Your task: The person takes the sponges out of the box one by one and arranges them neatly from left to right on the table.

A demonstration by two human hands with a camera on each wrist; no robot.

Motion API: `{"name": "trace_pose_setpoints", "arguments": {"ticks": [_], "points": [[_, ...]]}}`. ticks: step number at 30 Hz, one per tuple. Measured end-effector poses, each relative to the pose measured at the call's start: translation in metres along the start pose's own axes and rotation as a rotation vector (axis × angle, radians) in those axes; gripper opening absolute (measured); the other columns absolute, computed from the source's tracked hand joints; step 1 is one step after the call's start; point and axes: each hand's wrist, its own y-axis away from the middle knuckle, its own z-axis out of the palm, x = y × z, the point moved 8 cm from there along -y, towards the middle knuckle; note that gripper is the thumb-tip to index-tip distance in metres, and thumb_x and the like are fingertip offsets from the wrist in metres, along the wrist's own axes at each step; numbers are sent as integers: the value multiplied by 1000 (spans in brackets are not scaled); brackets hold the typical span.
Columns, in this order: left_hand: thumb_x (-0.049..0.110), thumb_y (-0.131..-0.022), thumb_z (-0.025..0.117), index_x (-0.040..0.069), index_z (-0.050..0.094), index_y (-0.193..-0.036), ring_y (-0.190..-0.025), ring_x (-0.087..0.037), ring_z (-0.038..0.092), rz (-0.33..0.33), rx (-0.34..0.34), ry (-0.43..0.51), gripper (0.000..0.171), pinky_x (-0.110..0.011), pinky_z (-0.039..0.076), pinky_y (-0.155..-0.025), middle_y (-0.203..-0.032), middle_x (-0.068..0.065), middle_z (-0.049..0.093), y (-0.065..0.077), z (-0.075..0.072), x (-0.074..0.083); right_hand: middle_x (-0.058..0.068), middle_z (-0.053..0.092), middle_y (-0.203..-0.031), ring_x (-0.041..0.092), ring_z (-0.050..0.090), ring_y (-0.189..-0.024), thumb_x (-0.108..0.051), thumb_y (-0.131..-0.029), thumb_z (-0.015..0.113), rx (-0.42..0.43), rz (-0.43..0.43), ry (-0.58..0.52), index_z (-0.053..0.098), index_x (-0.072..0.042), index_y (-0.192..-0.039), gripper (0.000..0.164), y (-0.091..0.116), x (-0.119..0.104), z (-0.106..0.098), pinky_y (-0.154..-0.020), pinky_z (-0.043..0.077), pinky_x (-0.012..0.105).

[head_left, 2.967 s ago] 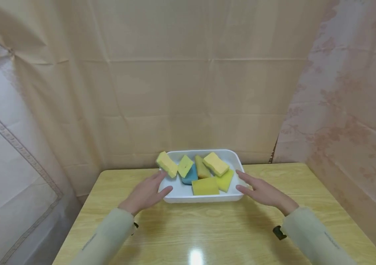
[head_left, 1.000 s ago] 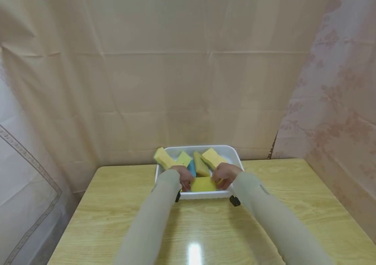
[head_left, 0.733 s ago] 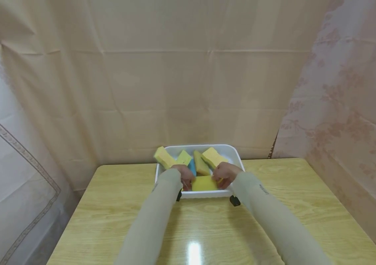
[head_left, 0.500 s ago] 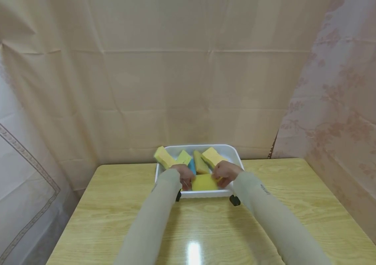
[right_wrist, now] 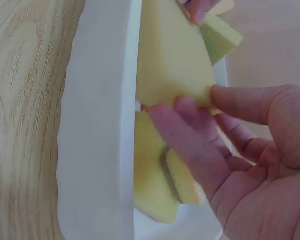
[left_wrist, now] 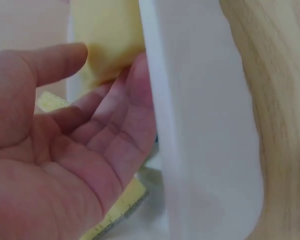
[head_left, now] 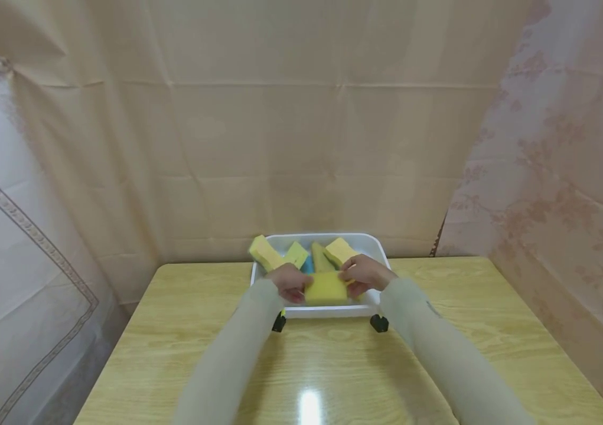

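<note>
Left hand and right hand pinch opposite ends of the yellow sponge, thumb over, fingers under. It lay flat in the white tray half a second ago; now it is raised above the near rim, so the lift-out has begun. Other sponges remain behind it in the tray, on the wooden table.

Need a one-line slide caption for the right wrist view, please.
Right hand pinching one end of a yellow sponge above the white tray, more sponges lying beneath.
</note>
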Motion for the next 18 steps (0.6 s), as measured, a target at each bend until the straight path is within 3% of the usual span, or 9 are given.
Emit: {"name": "trace_pose_setpoints", "arguments": {"ticks": [5, 8, 12, 18], "points": [[21, -99, 64, -5, 67, -104, -72, -24, 68, 121, 37, 17, 26, -36, 62, -72, -87, -14, 68, 15, -6, 7, 13, 61, -94, 19, 63, -70, -13, -99, 64, 10, -38, -130, 54, 5, -127, 34, 1, 2, -1, -73, 62, 38], [22, -100, 63, -8, 65, -118, -80, -26, 68, 192, 70, 9, 35, -35, 62, -71, -95, -16, 68, 23, -11, 9, 13, 62, -97, 20, 65, -71, -12, -98, 65, 14, -59, -196, 53, 5, -126, 35, 3, 2, 1, -75, 62, 40], [23, -100, 61, -10, 56, -135, -85, -28, 70, 272, 156, -27, 47, -35, 61, -71, -111, -19, 67, 40, -22, 11, 13, 60, -99, 21, 67, -71, -10, -97, 65, 5, -105, -249, 52, 4, -126, 35, 9, -3, 13, -78, 61, 44], [23, -98, 63, -3, 61, -133, -92, -26, 69, 382, 334, -194, 44, -42, 56, -83, -110, -12, 69, 70, -42, 15, 14, 58, -99, 22, 65, -69, -10, -97, 65, 57, -189, -200, 53, 3, -122, 31, 23, -22, 36, -68, 62, 41]]}}
